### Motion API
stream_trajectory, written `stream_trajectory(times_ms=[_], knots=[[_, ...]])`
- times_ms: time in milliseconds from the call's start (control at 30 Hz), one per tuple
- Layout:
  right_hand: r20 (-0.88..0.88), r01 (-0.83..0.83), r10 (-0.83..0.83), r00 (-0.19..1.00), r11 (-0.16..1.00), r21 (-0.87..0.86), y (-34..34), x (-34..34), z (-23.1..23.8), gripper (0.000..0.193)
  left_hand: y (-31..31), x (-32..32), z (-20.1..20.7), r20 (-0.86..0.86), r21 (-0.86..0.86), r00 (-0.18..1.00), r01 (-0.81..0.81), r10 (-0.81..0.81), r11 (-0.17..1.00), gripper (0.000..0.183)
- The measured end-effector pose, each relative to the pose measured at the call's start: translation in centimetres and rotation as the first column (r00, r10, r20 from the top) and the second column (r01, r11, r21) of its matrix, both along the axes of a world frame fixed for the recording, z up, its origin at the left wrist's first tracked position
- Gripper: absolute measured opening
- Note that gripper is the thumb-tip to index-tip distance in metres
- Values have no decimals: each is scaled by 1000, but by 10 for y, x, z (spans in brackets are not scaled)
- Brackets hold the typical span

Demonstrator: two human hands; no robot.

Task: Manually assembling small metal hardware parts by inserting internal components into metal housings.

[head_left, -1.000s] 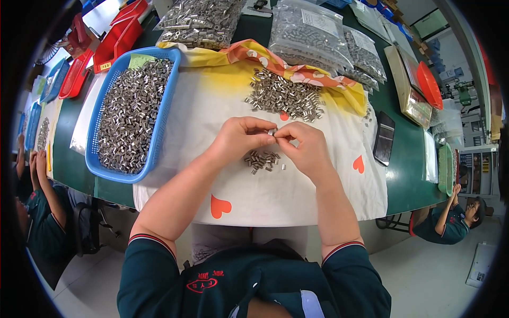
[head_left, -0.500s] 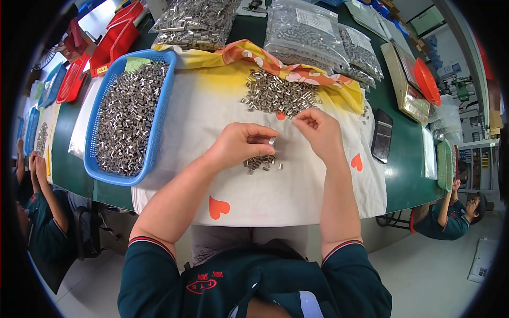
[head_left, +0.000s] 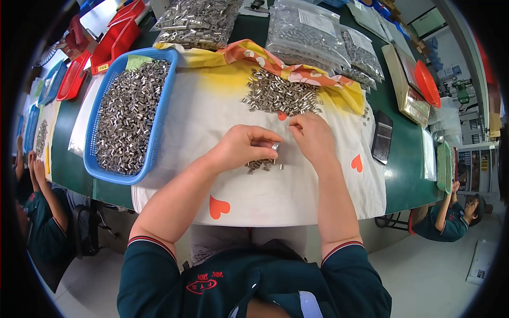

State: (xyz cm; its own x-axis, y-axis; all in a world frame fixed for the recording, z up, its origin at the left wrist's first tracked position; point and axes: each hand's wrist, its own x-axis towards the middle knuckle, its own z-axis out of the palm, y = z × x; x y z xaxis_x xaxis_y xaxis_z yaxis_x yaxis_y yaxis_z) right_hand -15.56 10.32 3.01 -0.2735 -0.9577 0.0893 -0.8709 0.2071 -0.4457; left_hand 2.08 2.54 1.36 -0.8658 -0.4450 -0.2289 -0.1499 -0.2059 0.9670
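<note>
My left hand is closed, with a short shiny metal sleeve pinched between thumb and fingertips. Under those fingers lies a small heap of similar metal sleeves, partly covered by the hand; one more sits just to its right. My right hand is pinched together a little above the cloth, its fingertips below the large pile of metal sleeves. Whatever the right fingertips hold, if anything, is hidden or too small to make out. The two hands are a short gap apart.
Left of the white cloth stands a blue basket full of sleeves. Bags of metal parts line the back. A black phone and a scale with a red tray are on the right. Other people sit at both sides.
My right hand has come slightly down and to the left, nearer my left hand, and turned its knuckles up. The left hand keeps its sleeve with barely any shift.
</note>
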Motion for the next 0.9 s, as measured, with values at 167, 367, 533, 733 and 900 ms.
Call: stream_trajectory(times_ms=[167,367,533,733,900], knots=[[537,65,-27,843,997,-52,1,10,9,8,-5,-1,-5,-140,183,978,-127,154,975,31],[545,-110,202,814,974,-197,6,16,13,10,-6,-1,-9,-182,253,959,-168,218,953,30],[468,-131,216,857,969,-209,6,21,15,8,-5,-1,-11,-147,156,964,-198,221,968,31],[170,-149,212,962,935,-322,7,31,9,7,-4,-3,-3,-41,89,964,-257,261,962,31],[412,-175,230,882,970,-167,9,17,15,10,-5,-2,-5,-50,88,982,-179,183,980,31]])
